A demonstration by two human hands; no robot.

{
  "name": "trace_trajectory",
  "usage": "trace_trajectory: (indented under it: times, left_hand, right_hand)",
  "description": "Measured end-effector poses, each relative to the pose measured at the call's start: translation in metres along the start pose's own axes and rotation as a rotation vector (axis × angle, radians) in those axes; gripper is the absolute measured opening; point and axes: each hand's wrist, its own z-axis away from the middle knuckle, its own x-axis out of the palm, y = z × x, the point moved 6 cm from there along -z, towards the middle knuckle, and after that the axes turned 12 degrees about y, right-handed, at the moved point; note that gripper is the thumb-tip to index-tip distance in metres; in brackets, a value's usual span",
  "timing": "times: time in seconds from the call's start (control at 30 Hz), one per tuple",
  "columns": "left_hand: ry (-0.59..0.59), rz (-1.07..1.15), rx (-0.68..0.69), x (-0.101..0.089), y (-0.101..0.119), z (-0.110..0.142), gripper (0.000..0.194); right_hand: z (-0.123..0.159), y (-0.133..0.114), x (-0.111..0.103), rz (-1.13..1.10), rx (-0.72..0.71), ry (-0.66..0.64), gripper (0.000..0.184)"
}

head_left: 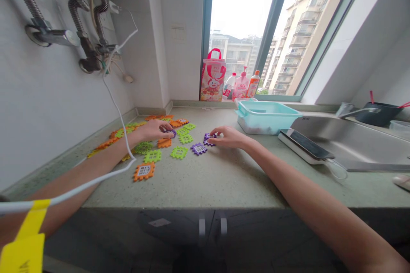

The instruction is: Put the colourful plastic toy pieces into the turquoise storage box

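Over the pile's right side, my left hand (155,130) is closed with its fingers on a purple interlocking puzzle tile (170,133). My right hand (228,137) pinches another purple tile (209,139) at the counter surface, thumb and fingers curled round its right side. Close beside that one lies a third purple tile (198,149), flat on the counter. Between my hands are several green tiles (179,152). An orange tile (144,172) with a white centre sits nearest the front edge. More orange, green and yellow tiles are heaped behind and under my left forearm.
A white cable (120,115) hangs across my left forearm. At the back right stands a turquoise plastic tub (269,116), with a dark-screened device (306,147) next to the metal sink (329,140). Bottles (241,86) and a pink bag (212,79) line the window sill.
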Motion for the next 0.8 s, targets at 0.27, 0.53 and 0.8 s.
trace_trajectory:
  times: [0.27, 0.53, 0.8]
  left_hand:
    - [-0.119, -0.029, 0.049, 0.000, -0.002, 0.003, 0.089]
    - [-0.019, -0.056, 0.064, 0.000, 0.005, 0.002, 0.059]
    - [0.091, -0.037, 0.092, -0.007, 0.003, 0.001, 0.052]
  right_hand:
    - [0.000, 0.003, 0.003, 0.027, -0.051, -0.015, 0.048]
    - [-0.001, 0.000, 0.002, -0.055, -0.077, 0.047, 0.025]
    - [0.009, -0.045, 0.007, -0.376, -0.223, 0.055, 0.031]
